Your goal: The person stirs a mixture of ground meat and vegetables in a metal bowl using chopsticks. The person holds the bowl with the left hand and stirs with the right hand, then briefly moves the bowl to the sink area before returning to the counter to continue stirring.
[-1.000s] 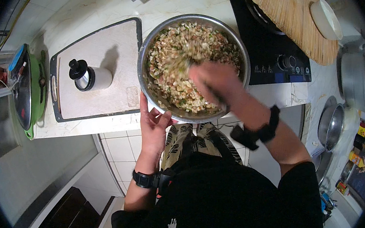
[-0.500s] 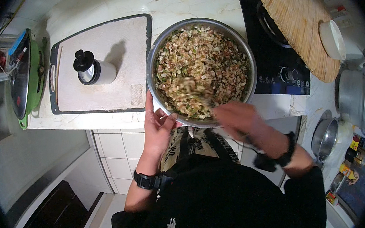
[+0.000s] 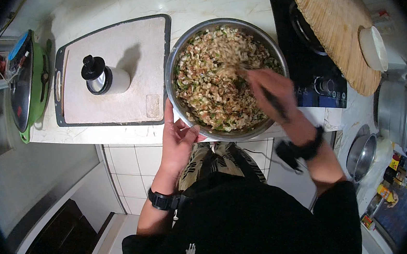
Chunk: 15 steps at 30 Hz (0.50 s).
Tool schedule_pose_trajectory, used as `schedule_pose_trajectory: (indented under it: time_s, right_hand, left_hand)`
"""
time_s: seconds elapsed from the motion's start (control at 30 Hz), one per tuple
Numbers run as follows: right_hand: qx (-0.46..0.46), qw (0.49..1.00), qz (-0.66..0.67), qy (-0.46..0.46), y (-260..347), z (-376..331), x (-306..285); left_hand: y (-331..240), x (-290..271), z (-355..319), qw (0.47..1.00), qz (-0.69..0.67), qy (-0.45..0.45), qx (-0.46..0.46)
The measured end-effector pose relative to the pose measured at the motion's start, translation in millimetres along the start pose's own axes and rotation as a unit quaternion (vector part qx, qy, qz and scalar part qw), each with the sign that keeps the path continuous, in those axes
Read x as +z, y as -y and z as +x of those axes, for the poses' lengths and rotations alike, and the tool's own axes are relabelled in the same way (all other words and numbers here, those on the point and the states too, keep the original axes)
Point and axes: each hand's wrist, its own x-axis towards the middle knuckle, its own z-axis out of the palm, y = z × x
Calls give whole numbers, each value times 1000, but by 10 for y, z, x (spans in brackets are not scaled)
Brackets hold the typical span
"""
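A large steel mixing bowl (image 3: 178,109) at the counter's front edge is filled with a chopped mixture (image 3: 215,99) of pale, green and reddish-brown bits. My left hand (image 3: 180,137) grips the bowl's near-left side, thumb by the rim and fingers beneath. Over the right part of the bowl, my right hand (image 3: 279,95) is closed around a stirring utensil with a dark handle (image 3: 274,104). The utensil's working end is in the far part of the mixture, smeared by motion, so its kind cannot be made out.
Left of the bowl lies a cutting board (image 3: 138,99) bearing a white bottle with a black top (image 3: 108,80). A green lidded pan (image 3: 35,88) stands far left. On the right are a black cooktop (image 3: 310,73), a woven mat (image 3: 340,35), a white bowl (image 3: 374,47) and steel pots (image 3: 396,112).
My right hand and the utensil have swept from the bowl's near side toward its far side, pushing the mixture. My left hand keeps its hold on the bowl.
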Motion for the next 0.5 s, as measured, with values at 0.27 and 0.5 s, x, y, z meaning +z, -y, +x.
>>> schedule_pose_trajectory:
  time_s: [0.27,0.5]
  right_hand:
    - [-33,991,9,-127,276,-180,-11]
    - [-38,996,-10,74,597,-419,-110]
  left_hand:
    - [-38,-57,54,1000,11,-10,-10]
    - [-37,-50,49,1000,18,-12,-1]
